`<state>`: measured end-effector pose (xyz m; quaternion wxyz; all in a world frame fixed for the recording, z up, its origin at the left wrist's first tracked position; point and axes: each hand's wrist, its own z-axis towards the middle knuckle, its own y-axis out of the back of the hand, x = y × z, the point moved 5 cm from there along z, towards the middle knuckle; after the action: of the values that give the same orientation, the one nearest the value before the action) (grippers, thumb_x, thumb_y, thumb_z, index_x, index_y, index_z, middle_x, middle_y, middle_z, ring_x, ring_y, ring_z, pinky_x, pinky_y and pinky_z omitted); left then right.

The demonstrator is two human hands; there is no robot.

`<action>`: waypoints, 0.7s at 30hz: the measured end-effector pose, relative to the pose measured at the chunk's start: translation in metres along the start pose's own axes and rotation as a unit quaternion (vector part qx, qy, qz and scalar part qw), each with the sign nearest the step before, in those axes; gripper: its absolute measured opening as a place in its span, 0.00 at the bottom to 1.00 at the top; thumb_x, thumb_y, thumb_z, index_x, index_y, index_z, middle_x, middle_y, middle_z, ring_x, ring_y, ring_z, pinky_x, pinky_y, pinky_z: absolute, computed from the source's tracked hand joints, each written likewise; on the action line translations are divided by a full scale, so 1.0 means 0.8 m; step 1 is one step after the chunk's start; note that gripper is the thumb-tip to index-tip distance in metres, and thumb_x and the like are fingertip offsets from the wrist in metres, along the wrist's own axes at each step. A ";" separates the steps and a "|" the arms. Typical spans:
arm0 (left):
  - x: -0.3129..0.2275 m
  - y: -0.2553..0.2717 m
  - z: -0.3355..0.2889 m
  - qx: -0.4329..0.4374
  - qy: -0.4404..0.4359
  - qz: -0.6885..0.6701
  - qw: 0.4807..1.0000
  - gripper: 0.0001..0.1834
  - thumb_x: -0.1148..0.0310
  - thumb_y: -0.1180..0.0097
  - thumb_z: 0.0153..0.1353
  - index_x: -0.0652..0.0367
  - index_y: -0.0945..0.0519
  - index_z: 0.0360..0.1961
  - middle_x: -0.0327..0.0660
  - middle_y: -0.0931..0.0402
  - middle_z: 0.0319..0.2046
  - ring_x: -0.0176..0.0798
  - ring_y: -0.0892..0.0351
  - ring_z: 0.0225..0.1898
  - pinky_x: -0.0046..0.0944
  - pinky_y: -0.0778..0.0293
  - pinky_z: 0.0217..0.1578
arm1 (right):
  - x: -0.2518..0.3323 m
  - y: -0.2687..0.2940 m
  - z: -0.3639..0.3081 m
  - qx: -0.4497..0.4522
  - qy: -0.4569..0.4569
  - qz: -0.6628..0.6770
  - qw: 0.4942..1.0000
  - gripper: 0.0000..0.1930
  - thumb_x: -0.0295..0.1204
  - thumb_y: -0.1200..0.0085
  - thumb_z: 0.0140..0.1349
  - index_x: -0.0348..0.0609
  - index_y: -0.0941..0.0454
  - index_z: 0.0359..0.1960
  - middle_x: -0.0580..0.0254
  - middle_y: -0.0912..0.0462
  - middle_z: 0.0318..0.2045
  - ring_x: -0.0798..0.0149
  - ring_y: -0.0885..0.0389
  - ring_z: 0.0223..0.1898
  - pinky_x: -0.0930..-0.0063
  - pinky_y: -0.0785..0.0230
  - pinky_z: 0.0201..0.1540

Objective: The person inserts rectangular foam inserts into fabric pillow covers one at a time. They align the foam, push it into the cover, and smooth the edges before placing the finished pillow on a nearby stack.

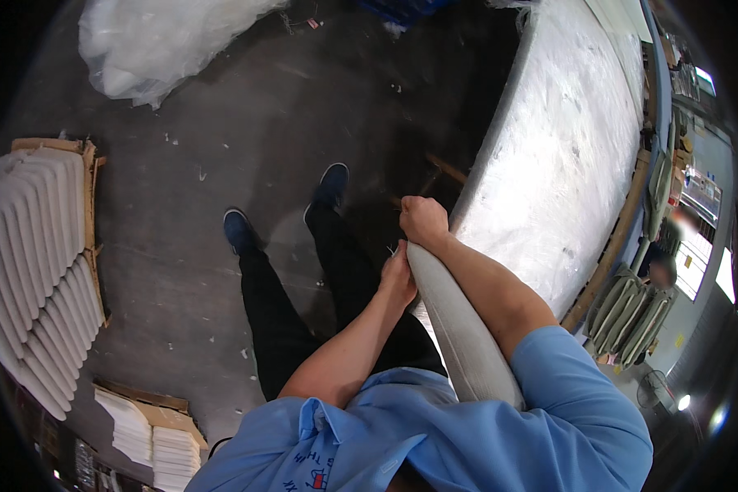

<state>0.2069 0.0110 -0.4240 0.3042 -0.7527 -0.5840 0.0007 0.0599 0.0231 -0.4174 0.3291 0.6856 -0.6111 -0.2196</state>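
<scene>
Grey cushion — left hand at its tip, right hand curled beside

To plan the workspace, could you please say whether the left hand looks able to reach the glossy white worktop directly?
Probably not directly: the grey cushion and right forearm appear between the left hand and the glossy white worktop.

Workshop or factory floor, looks like padded-goods production. Evidence: stacked grey padded pieces at frame left, backed by cardboard; white slab stacks lower left; clear plastic heap upper left; scraps on dark floor; big shiny white work surface upper right; far right, another person by more padded pieces, fan below.
</scene>
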 end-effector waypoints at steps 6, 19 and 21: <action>-0.025 -0.020 0.005 0.015 -0.027 0.143 0.989 0.26 0.41 0.48 0.74 0.54 0.20 0.52 0.39 0.17 0.45 0.42 0.17 0.46 0.45 0.20 0.47 | 0.002 -0.006 -0.001 -0.048 0.079 -0.004 0.996 0.06 0.30 0.46 0.61 0.43 0.19 0.29 0.45 0.14 0.29 0.39 0.13 0.37 0.45 0.20 0.43; -0.013 -0.004 0.031 -0.061 -0.016 0.066 0.996 0.17 0.51 0.45 0.75 0.54 0.18 0.46 0.38 0.18 0.34 0.38 0.16 0.31 0.43 0.18 0.30 | -0.005 -0.023 0.017 -0.047 0.074 -0.017 0.996 0.05 0.29 0.45 0.60 0.46 0.17 0.32 0.44 0.13 0.31 0.39 0.13 0.37 0.45 0.19 0.42; -0.016 -0.003 0.024 -0.045 -0.004 0.067 0.997 0.17 0.52 0.46 0.75 0.54 0.18 0.46 0.38 0.17 0.35 0.39 0.15 0.31 0.43 0.17 0.30 | -0.006 -0.021 0.017 -0.021 0.065 -0.002 0.998 0.05 0.29 0.45 0.60 0.46 0.16 0.33 0.43 0.13 0.31 0.39 0.13 0.38 0.44 0.20 0.46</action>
<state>0.1940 0.0089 -0.4433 0.2670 -0.8030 -0.5329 -0.0027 0.0615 0.0263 -0.4392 0.3821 0.6925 -0.5822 -0.1884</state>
